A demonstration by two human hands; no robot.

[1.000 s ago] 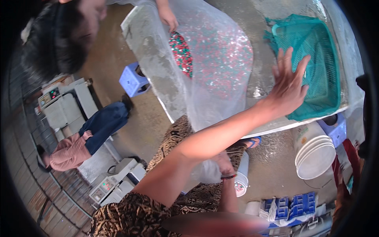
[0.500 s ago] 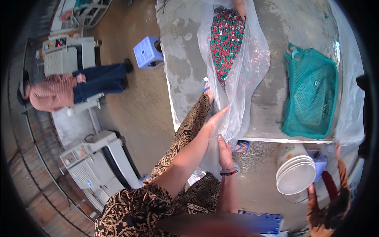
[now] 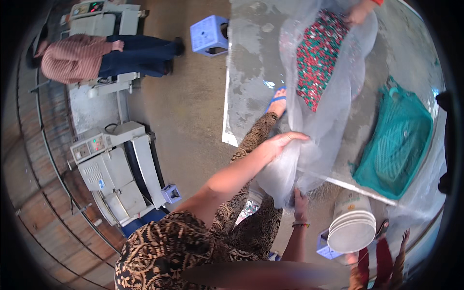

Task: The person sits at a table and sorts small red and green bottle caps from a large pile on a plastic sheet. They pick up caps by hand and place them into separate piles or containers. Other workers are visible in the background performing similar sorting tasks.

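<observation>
A long clear plastic bag (image 3: 325,126) lies along the grey wet slab, its near part bunched and hanging past the slab's edge. Small red, green and white pieces (image 3: 320,60) fill its far part. My left hand (image 3: 284,144) grips the bunched plastic, fingers pointing right. Lower down, my right hand (image 3: 300,205) is closed at the bag's near end; its fingertips are blurred. Another person's hand (image 3: 358,14) holds the bag's far side. Beside the bag, my left foot (image 3: 277,102) in a blue sandal rests on the slab.
A teal basket with netting (image 3: 396,140) sits on the slab (image 3: 251,63) at right. Near it stand a white bucket (image 3: 352,232) and another person (image 3: 384,261). Left are a blue stool (image 3: 209,35), grey machines (image 3: 116,179) and a person in a striped top (image 3: 75,58).
My right hand has moved down and toward me, away from my left hand, drawing the plastic's end with it. The view has swung, so the surroundings sit differently.
</observation>
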